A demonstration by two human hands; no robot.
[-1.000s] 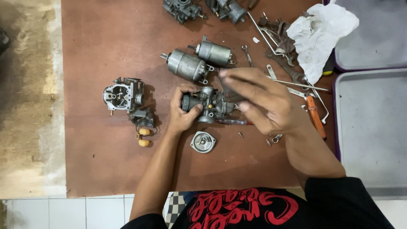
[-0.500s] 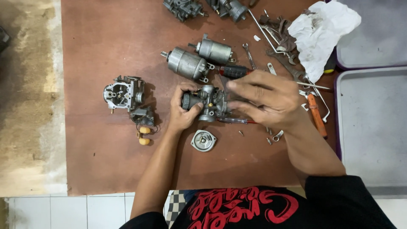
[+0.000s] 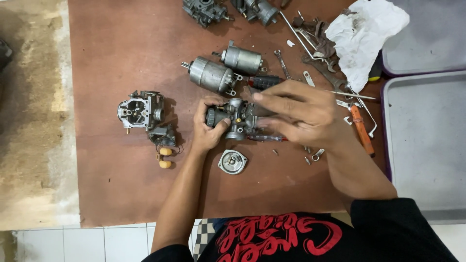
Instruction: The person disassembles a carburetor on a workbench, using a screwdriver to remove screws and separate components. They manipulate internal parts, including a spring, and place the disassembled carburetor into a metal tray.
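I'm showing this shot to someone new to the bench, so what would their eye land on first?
First, the two hands at the centre of the brown board: the left hand grips a small metal carburetor, and the right hand works at it with spread fingers. Next, two grey cylindrical motors lie just above the hands, and a second, opened carburetor sits to the left. A crumpled white rag tops the tool pile at upper right.
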